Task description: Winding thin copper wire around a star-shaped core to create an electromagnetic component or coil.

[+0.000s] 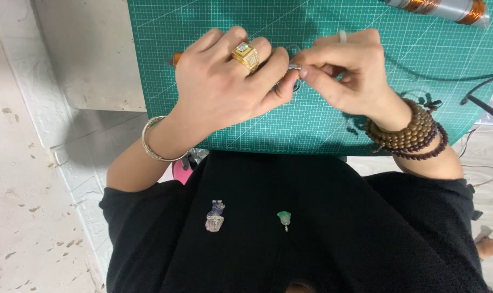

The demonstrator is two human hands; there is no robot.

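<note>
Both hands meet over a green cutting mat (322, 125). My left hand (227, 81) wears a gold ring and a silver bangle; its fingers curl around a tool with an orange handle end (175, 58), mostly hidden. My right hand (347, 73), with bead bracelets on the wrist, pinches a small silver metal piece (295, 67) with thin wire loops between thumb and forefinger. The two hands touch at that piece.
A spool wound with copper wire (447, 8) lies at the mat's top right. A black cable (474, 78) crosses the mat's right side. The white table edge (94, 81) and pale speckled floor lie to the left. My black shirt fills the bottom.
</note>
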